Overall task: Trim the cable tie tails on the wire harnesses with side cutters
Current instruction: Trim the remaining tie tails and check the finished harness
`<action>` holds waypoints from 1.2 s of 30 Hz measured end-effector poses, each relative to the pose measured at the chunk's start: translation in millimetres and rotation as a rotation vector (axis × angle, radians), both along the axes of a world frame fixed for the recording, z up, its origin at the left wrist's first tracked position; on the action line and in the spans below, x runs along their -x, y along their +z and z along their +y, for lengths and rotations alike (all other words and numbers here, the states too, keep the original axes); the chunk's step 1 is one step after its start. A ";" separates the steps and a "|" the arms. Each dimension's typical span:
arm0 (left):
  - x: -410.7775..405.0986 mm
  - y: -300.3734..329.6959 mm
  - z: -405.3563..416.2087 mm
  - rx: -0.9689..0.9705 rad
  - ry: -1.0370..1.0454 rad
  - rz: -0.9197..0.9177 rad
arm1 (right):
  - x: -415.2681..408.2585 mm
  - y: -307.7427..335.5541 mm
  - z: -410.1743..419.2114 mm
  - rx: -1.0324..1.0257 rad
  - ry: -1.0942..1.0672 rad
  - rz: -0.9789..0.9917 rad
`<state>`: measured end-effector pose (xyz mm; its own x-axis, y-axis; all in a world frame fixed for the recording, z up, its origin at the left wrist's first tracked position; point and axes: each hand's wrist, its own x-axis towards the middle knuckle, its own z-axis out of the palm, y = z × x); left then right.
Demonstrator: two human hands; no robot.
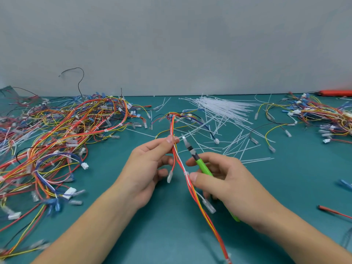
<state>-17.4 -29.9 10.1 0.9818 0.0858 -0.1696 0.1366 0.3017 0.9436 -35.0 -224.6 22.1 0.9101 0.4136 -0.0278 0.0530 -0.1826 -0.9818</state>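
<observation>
A red, white and yellow wire harness (192, 189) runs from the table's middle down toward the lower right. My left hand (150, 166) pinches its upper part between thumb and fingertips, where a white cable tie tail (192, 132) sticks out to the right. My right hand (226, 180) grips green-handled side cutters (202, 164), whose metal jaws (184, 139) sit just right of the left fingertips, close to the tail. The right thumb also presses the harness near a lower tie (186, 173).
A big tangle of harnesses (57, 141) covers the left of the green mat (144, 233). Loose white cable ties (222, 109) lie at the back centre. More harnesses (320, 115) sit at the far right, and a red wire (335, 212) lies at the right edge.
</observation>
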 end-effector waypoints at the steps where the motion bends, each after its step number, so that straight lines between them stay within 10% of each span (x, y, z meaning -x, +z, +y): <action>1: 0.3 0.7 -0.4 0.011 0.005 -0.008 | -0.8 -0.8 0.4 0.019 0.008 0.002; 36: 9.0 6.9 -3.1 -0.095 0.061 -0.011 | -8.2 3.4 -9.7 0.059 0.121 0.157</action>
